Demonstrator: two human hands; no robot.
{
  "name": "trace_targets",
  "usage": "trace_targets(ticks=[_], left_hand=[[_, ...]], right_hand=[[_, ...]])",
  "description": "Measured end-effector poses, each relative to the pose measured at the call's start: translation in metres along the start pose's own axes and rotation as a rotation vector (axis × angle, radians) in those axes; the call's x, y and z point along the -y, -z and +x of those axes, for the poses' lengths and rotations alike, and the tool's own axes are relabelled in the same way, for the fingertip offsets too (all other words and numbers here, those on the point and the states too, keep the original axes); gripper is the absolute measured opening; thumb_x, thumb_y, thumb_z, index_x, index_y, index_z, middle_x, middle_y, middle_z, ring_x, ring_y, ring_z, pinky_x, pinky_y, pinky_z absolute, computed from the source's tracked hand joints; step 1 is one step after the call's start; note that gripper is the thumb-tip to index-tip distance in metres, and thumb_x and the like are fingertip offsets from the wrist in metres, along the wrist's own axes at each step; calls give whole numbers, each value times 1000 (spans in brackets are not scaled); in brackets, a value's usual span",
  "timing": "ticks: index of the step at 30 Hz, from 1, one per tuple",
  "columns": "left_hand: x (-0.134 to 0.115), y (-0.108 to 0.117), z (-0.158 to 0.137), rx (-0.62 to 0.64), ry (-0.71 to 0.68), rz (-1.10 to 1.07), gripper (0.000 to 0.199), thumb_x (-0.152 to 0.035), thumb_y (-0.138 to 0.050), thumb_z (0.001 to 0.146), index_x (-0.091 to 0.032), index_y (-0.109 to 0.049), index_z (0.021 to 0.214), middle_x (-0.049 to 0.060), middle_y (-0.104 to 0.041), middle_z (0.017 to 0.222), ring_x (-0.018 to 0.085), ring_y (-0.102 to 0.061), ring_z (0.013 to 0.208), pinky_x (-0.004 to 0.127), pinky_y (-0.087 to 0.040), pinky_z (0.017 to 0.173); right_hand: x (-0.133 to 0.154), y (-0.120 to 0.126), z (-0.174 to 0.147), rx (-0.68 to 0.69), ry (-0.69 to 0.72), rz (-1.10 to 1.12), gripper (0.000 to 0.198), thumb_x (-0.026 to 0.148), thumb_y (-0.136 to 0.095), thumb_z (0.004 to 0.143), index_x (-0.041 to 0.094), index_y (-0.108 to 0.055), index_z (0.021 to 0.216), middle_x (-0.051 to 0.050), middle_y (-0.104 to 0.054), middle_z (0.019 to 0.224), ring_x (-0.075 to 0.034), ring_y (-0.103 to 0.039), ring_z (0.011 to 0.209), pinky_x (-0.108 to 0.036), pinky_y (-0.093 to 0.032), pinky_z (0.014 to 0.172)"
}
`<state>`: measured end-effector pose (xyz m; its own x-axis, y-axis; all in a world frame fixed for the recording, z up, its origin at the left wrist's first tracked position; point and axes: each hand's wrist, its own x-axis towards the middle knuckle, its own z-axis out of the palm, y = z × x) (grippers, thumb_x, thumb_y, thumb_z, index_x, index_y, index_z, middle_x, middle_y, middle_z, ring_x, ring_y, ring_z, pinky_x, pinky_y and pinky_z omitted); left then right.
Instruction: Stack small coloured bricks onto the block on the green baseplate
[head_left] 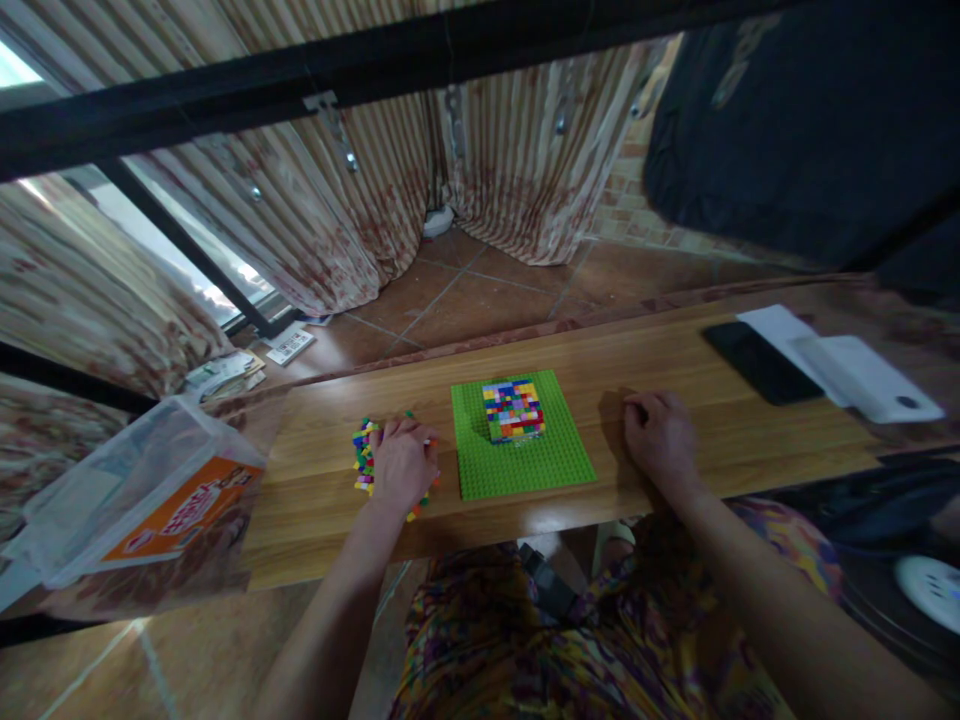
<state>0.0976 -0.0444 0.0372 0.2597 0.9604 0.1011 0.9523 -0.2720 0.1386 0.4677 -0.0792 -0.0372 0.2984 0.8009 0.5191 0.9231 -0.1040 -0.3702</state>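
Your left hand point(405, 462), its grip hidden, partly covers loose bricks point(364, 452); your right hand point(660, 432) curls closed on the counter point(600, 350). The block point(514, 410) sits on the baseplate point(529, 472), which likely steadies it.

On my feed I see a long wooden table point(592, 370) with visible grain. I make out a green baseplate point(517, 470) lying flat on it. Loose coloured bricks point(363, 455) lie scattered left of the baseplate; well right of it, a flat dark slab point(761, 362) and white flat pieces point(870, 378).
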Motion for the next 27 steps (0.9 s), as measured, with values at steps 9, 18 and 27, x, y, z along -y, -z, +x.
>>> trace_targets(ticks=[9, 18, 27], left_hand=[[-2, -5, 3, -45, 35, -12, 19, -21, -50, 92, -23, -69, 92, 7, -71, 104, 27, -61, 102, 43, -42, 92], [-6, -18, 3, -94, -11, -171, 19, -13, -47, 89, -19, -65, 85, 8, -69, 89, 24, -64, 90, 36, -48, 81], [-14, -20, 4, -79, -26, -113, 20, -15, -46, 91, -19, -65, 87, 9, -70, 91, 26, -64, 89, 38, -48, 82]], right_hand=[[0, 0, 0, -3, 6, 6, 23, 23, -49, 87, 16, -70, 87, -11, -66, 84, -25, -59, 84, -37, -47, 78], [-2, -1, 0, 1, 1, 20, 23, 24, -49, 88, 17, -71, 88, -12, -66, 85, -25, -58, 85, -38, -47, 77], [-1, -1, -1, -2, -7, 17, 22, 24, -50, 88, 17, -71, 87, -12, -67, 86, -25, -59, 84, -37, -47, 78]])
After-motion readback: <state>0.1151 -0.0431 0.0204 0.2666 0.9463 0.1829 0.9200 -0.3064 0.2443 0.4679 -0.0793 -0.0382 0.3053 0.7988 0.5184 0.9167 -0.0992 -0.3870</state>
